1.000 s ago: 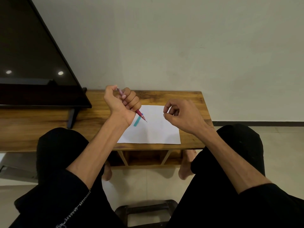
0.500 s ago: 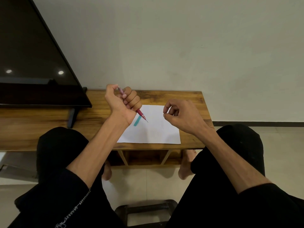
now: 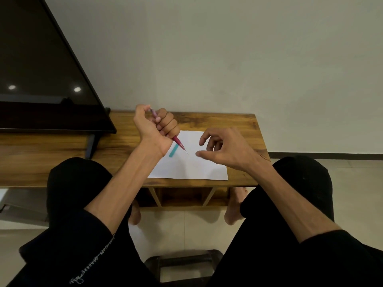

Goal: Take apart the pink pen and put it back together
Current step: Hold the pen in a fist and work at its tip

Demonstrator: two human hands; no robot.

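Left hand (image 3: 157, 129) fisted round pink pen (image 3: 177, 141), tip down over paper (image 3: 192, 166). Right hand (image 3: 226, 148) loosely open, holding nothing. Teal cap (image 3: 173, 151) on paper.

Black sleeves (image 3: 342, 255) w/ black trousers (image 3: 74, 183), barefoot.

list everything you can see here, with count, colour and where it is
pen: 1, pink, gripped in the left fist, tip pointing down over the paper
teal piece: 1, teal, lying on the paper's left edge
paper: 1 sheet, white, on the table
table: 1, brown wood, against the wall
television: 1, black, on the table's left part
stool: 1, dark, on the floor below
left hand: 1, holds the pen
right hand: 1, fingers loosely curled over the paper, holding nothing visible
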